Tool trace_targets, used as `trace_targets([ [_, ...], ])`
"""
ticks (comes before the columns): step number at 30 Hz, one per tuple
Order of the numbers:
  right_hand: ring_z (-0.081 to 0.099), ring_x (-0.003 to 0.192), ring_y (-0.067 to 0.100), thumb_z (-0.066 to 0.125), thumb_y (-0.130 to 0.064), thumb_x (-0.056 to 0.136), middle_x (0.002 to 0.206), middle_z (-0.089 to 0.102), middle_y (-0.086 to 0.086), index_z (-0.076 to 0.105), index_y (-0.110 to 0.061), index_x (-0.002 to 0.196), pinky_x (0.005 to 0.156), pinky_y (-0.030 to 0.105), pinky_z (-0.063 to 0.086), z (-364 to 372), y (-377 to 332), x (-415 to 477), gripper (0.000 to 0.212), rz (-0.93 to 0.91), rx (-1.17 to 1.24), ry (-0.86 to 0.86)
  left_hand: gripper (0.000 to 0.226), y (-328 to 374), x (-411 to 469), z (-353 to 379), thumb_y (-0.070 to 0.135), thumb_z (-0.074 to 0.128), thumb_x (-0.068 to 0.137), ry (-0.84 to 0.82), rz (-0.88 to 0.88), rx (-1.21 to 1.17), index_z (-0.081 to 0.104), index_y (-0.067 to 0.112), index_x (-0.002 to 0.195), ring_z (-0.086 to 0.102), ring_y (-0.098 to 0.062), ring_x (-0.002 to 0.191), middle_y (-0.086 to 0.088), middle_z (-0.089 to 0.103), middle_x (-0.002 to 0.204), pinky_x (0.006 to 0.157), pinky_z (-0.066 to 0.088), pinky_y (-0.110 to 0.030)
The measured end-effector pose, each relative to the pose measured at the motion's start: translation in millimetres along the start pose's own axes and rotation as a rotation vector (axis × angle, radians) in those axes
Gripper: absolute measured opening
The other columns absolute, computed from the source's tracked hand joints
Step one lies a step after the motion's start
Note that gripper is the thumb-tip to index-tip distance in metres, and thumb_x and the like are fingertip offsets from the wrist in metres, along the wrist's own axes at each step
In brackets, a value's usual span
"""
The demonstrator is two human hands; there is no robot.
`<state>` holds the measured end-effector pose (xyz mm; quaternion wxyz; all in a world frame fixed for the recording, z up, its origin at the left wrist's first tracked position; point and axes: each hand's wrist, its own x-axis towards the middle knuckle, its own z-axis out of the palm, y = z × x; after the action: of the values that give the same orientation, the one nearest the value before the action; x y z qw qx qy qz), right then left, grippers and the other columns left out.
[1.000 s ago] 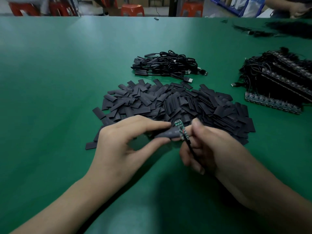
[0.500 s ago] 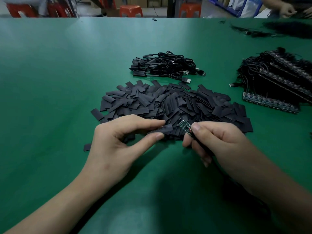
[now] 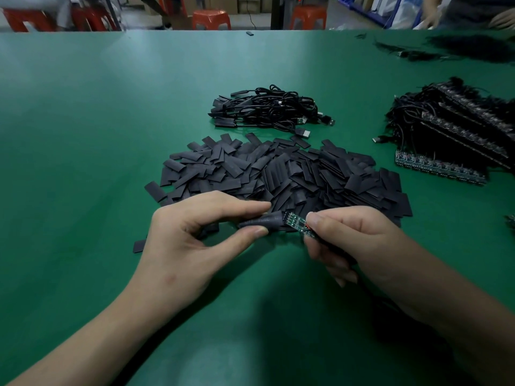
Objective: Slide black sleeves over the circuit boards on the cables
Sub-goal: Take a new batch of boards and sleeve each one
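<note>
1. A green table point(image 3: 111, 135) fills nearly the whole view, seen from above by the person working at it.
2. A wide pile point(image 3: 278, 174) of flat black sleeves lies at the middle of the table, just beyond both hands.
3. At the right edge, apart from the pile, a stack point(image 3: 451, 129) of boards with black cables lies in slanted rows. Its front row shows small green boards side by side.
4. Behind the pile sits a bundle point(image 3: 267, 110) of black cables. Metal plugs poke out on its right side.
5. The left hand point(image 3: 189, 246) reaches in from the lower left. Its thumb and forefinger are curled and pinch one sleeve between their tips.
6. The right hand point(image 3: 362, 240) reaches in from the lower right. Its fingers are curled, and its thumb and forefinger pinch the right end of a board. The other fingers fold underneath.
7. Red stools point(image 3: 211, 19) stand on the floor past the table's far edge.
8. The held sleeve point(image 3: 264, 221) lies roughly level between the two hands, in front of the pile, with its open end facing right.
9. The board point(image 3: 295, 222) is small and green. Its left tip meets the sleeve's mouth and most of it is bare. How far it is inside cannot be told.
10. One loose sleeve point(image 3: 139, 246) lies flat on the table, just left of the left hand.
</note>
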<state>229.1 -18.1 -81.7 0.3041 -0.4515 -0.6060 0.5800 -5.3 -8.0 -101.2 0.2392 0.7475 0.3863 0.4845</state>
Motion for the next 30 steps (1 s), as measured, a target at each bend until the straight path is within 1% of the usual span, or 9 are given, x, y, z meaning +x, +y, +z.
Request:
trace_targets([
  [5, 0.038, 0.045, 0.010, 0.049, -0.045, 0.097, 0.049, 0.042, -0.006, 0.064, -0.021, 0.066, 0.048, 0.026, 0.040, -2, 1, 0, 0.041, -0.007, -0.075, -0.025, 0.025, 0, 2, 0, 0.026, 0.082, 0.083, -0.028, 0.020, 0.034, 0.076, 0.029, 0.108, 0.073, -0.009, 0.092, 0.015, 0.076, 0.098, 0.084, 0.050, -0.017],
  [10, 0.040, 0.049, 0.013, 0.044, -0.063, 0.091, 0.050, 0.043, -0.008, 0.065, -0.022, 0.072, 0.051, 0.048, 0.038, -4, -1, -3, 0.049, -0.024, -0.368, 0.003, 0.026, -1, 4, -4, 0.023, 0.079, 0.084, -0.100, 0.107, 0.136, 0.076, 0.026, 0.110, 0.072, -0.004, 0.091, 0.015, 0.075, 0.100, 0.084, 0.051, -0.017],
  [13, 0.040, 0.048, 0.012, 0.045, -0.062, 0.091, 0.051, 0.043, -0.008, 0.065, -0.023, 0.071, 0.050, 0.043, 0.038, -5, -2, -3, 0.048, 0.016, -0.398, -0.036, 0.026, -3, 5, -7, 0.022, 0.079, 0.086, -0.206, 0.139, 0.153, 0.078, 0.021, 0.112, 0.072, -0.006, 0.093, 0.012, 0.076, 0.102, 0.085, 0.053, -0.020],
  [16, 0.039, 0.044, 0.010, 0.050, -0.050, 0.101, 0.049, 0.042, -0.006, 0.063, -0.021, 0.065, 0.048, 0.028, 0.040, -6, -1, -2, 0.047, 0.105, -0.250, -0.084, 0.026, -3, 6, -8, 0.021, 0.079, 0.087, -0.273, 0.158, 0.151, 0.079, 0.017, 0.113, 0.072, -0.006, 0.093, 0.009, 0.076, 0.101, 0.084, 0.055, -0.023],
  [18, 0.035, 0.042, 0.010, 0.051, -0.038, 0.105, 0.048, 0.039, -0.005, 0.063, -0.022, 0.063, 0.046, 0.024, 0.038, -6, -1, -1, 0.047, 0.149, -0.148, -0.097, 0.027, -2, 6, -8, 0.022, 0.080, 0.086, -0.285, 0.177, 0.166, 0.079, 0.017, 0.113, 0.072, -0.003, 0.092, 0.009, 0.076, 0.100, 0.085, 0.054, -0.021],
  [20, 0.033, 0.041, 0.010, 0.050, -0.035, 0.104, 0.048, 0.039, -0.005, 0.063, -0.022, 0.062, 0.044, 0.024, 0.037, -5, -2, -2, 0.046, 0.169, -0.104, -0.097, 0.027, -1, 5, -8, 0.024, 0.079, 0.086, -0.288, 0.182, 0.178, 0.079, 0.017, 0.112, 0.070, -0.001, 0.091, 0.010, 0.075, 0.100, 0.085, 0.052, -0.018],
  [22, 0.036, 0.042, 0.011, 0.050, -0.038, 0.103, 0.048, 0.041, -0.005, 0.063, -0.021, 0.064, 0.046, 0.026, 0.038, -3, -4, -2, 0.045, 0.157, -0.168, -0.082, 0.027, 0, 4, -8, 0.025, 0.079, 0.086, -0.280, 0.176, 0.188, 0.079, 0.017, 0.112, 0.070, 0.001, 0.091, 0.011, 0.075, 0.099, 0.085, 0.051, -0.016],
  [26, 0.041, 0.046, 0.010, 0.047, -0.046, 0.100, 0.048, 0.047, -0.009, 0.066, -0.024, 0.070, 0.050, 0.033, 0.037, 4, -4, -4, 0.042, 0.058, -0.437, -0.047, 0.026, 3, -1, 1, 0.023, 0.080, 0.086, -0.259, 0.144, 0.172, 0.080, 0.016, 0.111, 0.071, -0.001, 0.090, 0.010, 0.076, 0.099, 0.083, 0.054, -0.020],
  [30, 0.042, 0.046, 0.009, 0.045, -0.051, 0.099, 0.048, 0.049, -0.008, 0.068, -0.026, 0.075, 0.049, 0.030, 0.036, 6, -1, -4, 0.041, 0.042, -0.433, -0.035, 0.027, 5, -3, 6, 0.023, 0.079, 0.087, -0.256, 0.164, 0.168, 0.079, 0.013, 0.113, 0.071, -0.003, 0.093, 0.007, 0.077, 0.102, 0.083, 0.056, -0.023],
])
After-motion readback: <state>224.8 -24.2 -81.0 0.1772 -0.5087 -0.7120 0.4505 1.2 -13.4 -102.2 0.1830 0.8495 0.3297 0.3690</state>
